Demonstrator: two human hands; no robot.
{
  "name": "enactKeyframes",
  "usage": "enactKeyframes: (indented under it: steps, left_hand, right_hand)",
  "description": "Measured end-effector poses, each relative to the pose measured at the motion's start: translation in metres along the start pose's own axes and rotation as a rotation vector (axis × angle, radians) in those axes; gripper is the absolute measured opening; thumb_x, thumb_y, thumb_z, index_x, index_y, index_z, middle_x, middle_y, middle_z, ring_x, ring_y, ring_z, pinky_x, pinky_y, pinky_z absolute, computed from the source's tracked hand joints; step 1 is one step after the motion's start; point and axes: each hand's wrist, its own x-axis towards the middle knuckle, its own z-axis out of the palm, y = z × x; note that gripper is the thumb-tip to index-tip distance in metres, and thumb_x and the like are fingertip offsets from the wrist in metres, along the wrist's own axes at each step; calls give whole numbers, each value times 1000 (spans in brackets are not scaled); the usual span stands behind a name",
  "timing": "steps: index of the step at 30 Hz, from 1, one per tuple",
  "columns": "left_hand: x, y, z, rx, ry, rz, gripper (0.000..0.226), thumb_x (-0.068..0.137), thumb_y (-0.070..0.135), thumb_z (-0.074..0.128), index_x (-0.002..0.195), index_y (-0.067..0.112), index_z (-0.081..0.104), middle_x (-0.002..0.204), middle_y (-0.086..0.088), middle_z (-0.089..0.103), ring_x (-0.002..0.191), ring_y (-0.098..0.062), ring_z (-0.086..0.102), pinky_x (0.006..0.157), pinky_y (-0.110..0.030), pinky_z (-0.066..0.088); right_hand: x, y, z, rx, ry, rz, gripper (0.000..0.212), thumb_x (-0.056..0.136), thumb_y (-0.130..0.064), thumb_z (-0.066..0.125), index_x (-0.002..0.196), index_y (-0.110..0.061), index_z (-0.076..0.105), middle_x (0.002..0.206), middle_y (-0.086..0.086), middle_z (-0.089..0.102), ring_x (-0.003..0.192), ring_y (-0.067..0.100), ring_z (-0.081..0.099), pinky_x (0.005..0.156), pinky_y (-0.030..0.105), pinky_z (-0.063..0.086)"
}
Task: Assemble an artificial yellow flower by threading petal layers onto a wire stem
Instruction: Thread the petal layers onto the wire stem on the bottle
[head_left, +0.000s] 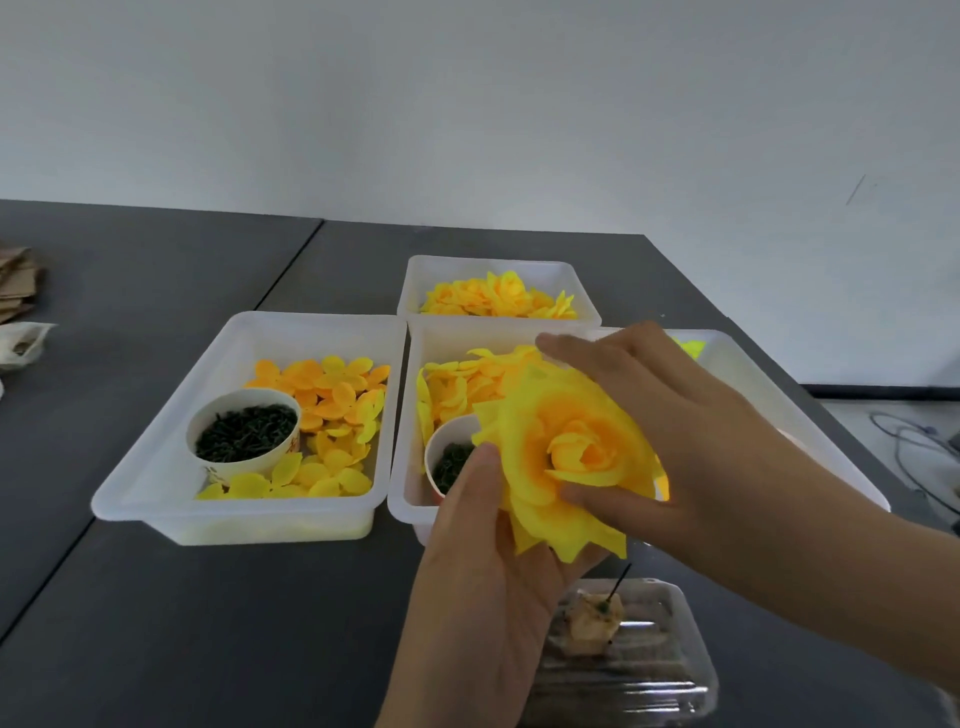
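Note:
A layered yellow flower (571, 457) with an orange centre faces me above the middle white tray (415, 358). My left hand (483, 582) cups it from below and holds it, thumb on the left petal edge. My right hand (670, 431) reaches across from the right, thumb pressed on the front petals and fingers spread over the back ones. A thin dark wire stem (621, 578) sticks out beneath the flower. Loose yellow petal layers (332, 405) fill the left white tray (156, 467).
A paper cup of dark green pieces (244, 431) stands in the left tray; another cup (449, 460) sits in the middle tray. A far tray (415, 280) holds more petals. A clear plastic box (623, 660) lies near the front edge. Cardboard pieces (15, 283) lie far left.

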Motion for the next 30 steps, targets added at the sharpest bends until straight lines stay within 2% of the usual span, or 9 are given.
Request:
enactKeyframes:
  steps: [2, 5, 10, 13, 15, 20, 25, 27, 30]
  left_hand:
    - [1, -3, -3, 67, 40, -30, 31, 90, 32, 54, 118, 27, 68, 136, -7, 60, 129, -29, 54, 108, -60, 38]
    - [0, 0, -4, 298, 11, 25, 38, 80, 47, 62, 115, 33, 67, 138, -6, 57, 133, -29, 50, 110, -59, 35]
    - [2, 4, 1, 304, -3, 65, 56, 74, 42, 65, 128, 32, 59, 136, -5, 59, 130, -30, 53, 107, -61, 37]
    - [3, 4, 6, 152, -48, 48, 55, 68, 26, 69, 123, 26, 64, 124, -12, 67, 111, -32, 66, 87, -54, 53]
    - [1, 5, 12, 67, -56, 18, 52, 65, 18, 71, 116, 26, 68, 116, -13, 70, 99, -30, 71, 75, -46, 58]
    - [2, 4, 16, 96, 24, 102, 47, 81, 18, 65, 126, 31, 62, 122, -8, 69, 108, -30, 68, 80, -46, 58]
    - [0, 2, 16, 77, 61, 87, 37, 87, 23, 69, 123, 31, 64, 121, -7, 70, 107, -28, 69, 75, -42, 59]
    - [0, 1, 15, 54, 88, 73, 43, 85, 25, 64, 127, 28, 62, 121, -8, 70, 107, -29, 69, 74, -42, 59]
    - [-1, 1, 16, 70, 97, 95, 42, 77, 26, 69, 118, 32, 67, 119, -8, 71, 106, -28, 69, 74, -39, 60]
  right_hand:
    - [0, 2, 1, -29, 16, -26, 63, 79, -45, 70, 136, -34, 44, 118, -12, 41, 102, 6, 45, 74, 17, 42]
    - [0, 1, 0, -21, 50, -39, 57, 77, -39, 74, 128, -31, 50, 116, -10, 41, 94, 10, 48, 67, 20, 46]
    - [-2, -2, 3, 5, 74, -64, 44, 77, -27, 78, 113, -25, 51, 119, -5, 43, 96, 9, 49, 75, 27, 42]
    - [-3, -5, 4, -14, 75, -66, 29, 80, -28, 73, 102, -25, 54, 119, -4, 42, 99, 7, 44, 77, 18, 39]
    - [-3, -7, 5, -67, 87, -49, 25, 80, -33, 70, 101, -26, 58, 120, -2, 42, 99, 10, 39, 76, 20, 37]
    - [-9, -13, 4, -30, 75, 71, 35, 80, -49, 64, 109, -37, 48, 104, -13, 36, 85, 8, 42, 67, 14, 37]
    - [-13, -15, 5, 53, 24, 183, 40, 71, -56, 59, 103, -47, 37, 99, -21, 37, 90, 3, 48, 63, 14, 37]
    - [-13, -16, 4, 78, 5, 208, 43, 69, -58, 59, 102, -48, 34, 101, -23, 36, 97, -3, 44, 66, 12, 35]
    - [-14, -18, 3, 99, -4, 223, 42, 68, -56, 61, 99, -48, 34, 96, -24, 40, 91, -5, 45, 65, 12, 33]
